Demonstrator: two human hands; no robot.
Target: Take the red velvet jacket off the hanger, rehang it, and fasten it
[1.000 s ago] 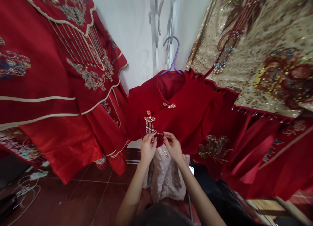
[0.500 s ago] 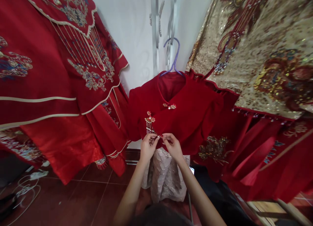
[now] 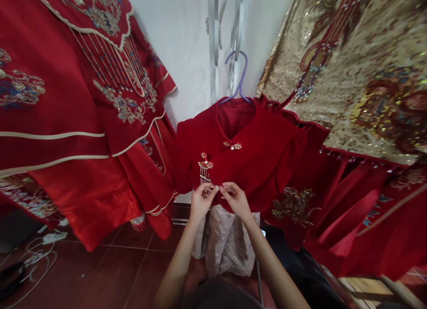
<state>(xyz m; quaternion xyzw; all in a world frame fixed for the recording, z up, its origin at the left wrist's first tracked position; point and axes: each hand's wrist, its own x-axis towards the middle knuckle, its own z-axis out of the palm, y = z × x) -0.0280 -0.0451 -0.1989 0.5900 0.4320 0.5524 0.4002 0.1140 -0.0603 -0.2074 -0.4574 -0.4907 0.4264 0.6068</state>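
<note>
A red velvet jacket (image 3: pixel 253 157) hangs on a purple hanger (image 3: pixel 237 75) against the white wall. It has a pearl clasp (image 3: pixel 232 145) at the collar and a gold tasselled ornament (image 3: pixel 204 168) on the chest. My left hand (image 3: pixel 200 202) and my right hand (image 3: pixel 235 200) meet at the jacket's lower front edge. Both pinch a small beaded fastener (image 3: pixel 217 186) there, with fingers closed. A silvery sequinned skirt (image 3: pixel 227 242) hangs below the jacket, under my wrists.
Red embroidered robes (image 3: pixel 76 122) hang at the left. A gold sequinned robe (image 3: pixel 353 73) with red sleeves hangs at the right. A metal rack (image 3: pixel 213 42) stands on the wall. White cables (image 3: pixel 36 251) lie on the red tile floor at lower left.
My hands have risen slightly and drawn together at the jacket's lower front edge. The flap that hung between my fingers is now pulled flat against it.
</note>
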